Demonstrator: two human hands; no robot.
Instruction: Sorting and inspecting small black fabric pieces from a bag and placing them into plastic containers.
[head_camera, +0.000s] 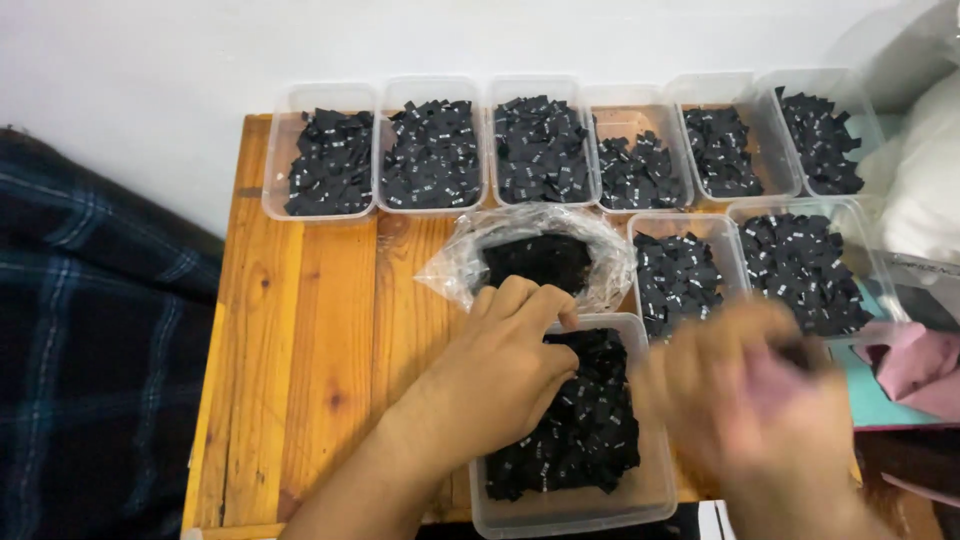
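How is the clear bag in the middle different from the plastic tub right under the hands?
The clear bag is soft, crinkled and rounded; the near tub is rigid and rectangular. The left hand rests in the tub, while the bag sits apart behind it. Both are see-through and hold small black labels.

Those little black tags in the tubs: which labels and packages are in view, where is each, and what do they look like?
Black labels: small cloth squares with tiny white marks, in the near tub under the left hand.
Back row tubs: six clear rectangular tubs holding similar labels.
Two clear tubs: right, middle row.
Plastic bag: clear, crumpled, open, centre.
Right hand: blurred.
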